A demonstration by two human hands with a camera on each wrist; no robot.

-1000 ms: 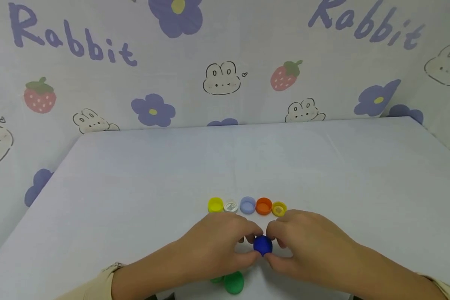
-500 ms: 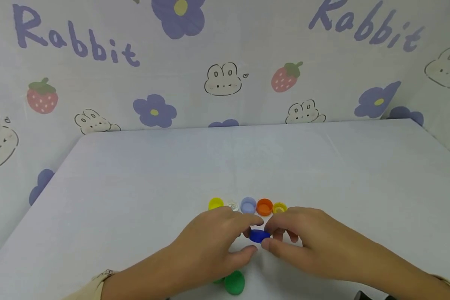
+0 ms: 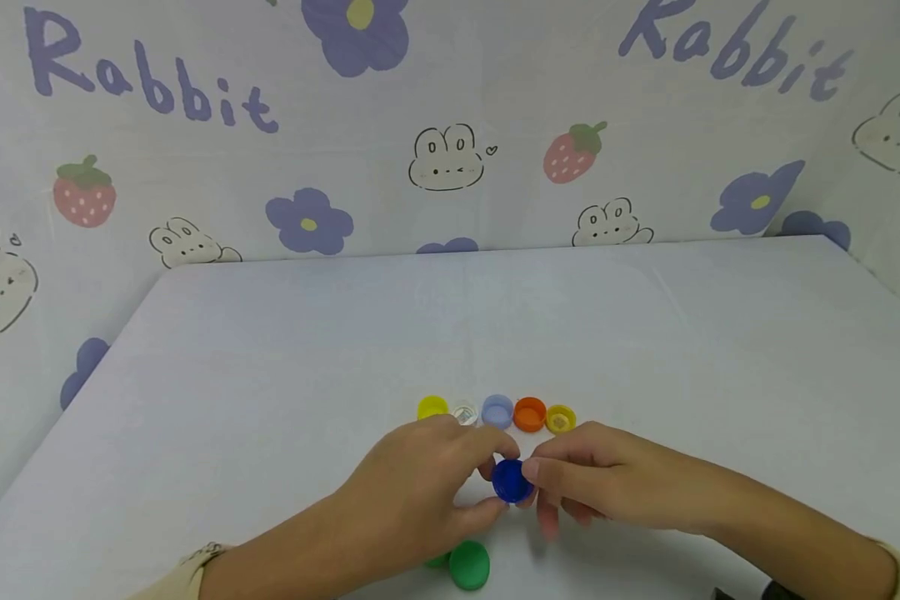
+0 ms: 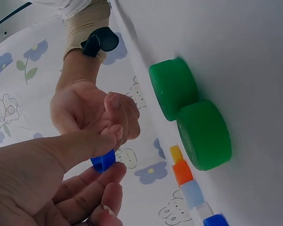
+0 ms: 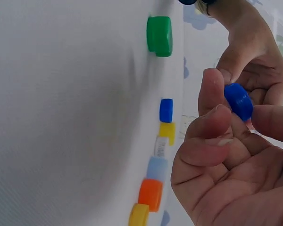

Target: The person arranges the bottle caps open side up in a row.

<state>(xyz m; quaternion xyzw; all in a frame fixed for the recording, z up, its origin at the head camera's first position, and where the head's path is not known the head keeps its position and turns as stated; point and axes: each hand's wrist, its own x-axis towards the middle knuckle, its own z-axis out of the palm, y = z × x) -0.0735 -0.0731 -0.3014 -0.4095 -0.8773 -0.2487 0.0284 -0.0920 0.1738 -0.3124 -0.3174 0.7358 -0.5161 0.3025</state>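
Note:
A blue bottle cap (image 3: 507, 483) (image 4: 103, 162) (image 5: 238, 101) is held up between both hands, its hollow side facing the head camera. My left hand (image 3: 420, 479) pinches its left side with thumb and index finger. My right hand (image 3: 622, 479) grips the right rim, thumb over the front and fingers behind. Beyond the hands lie a yellow cap (image 3: 432, 407), a white cap (image 3: 465, 413), a light blue cap (image 3: 497, 412), an orange cap (image 3: 529, 414) and a smaller amber cap (image 3: 561, 419) in a row. Another blue cap (image 5: 166, 110) ends that row, hidden in the head view.
Two green caps, a front one (image 3: 469, 566) and a partly covered one (image 3: 437, 562), lie on the white table (image 3: 307, 333) near the left forearm. A patterned cloth (image 3: 510, 92) hangs behind the table. A black device (image 4: 101, 41) is on the right wrist.
The blue cap has turned from its closed top, through edge-on, to its hollow side facing the head camera. It has shifted slightly left. The right fingers have re-gripped, now pointing lower.

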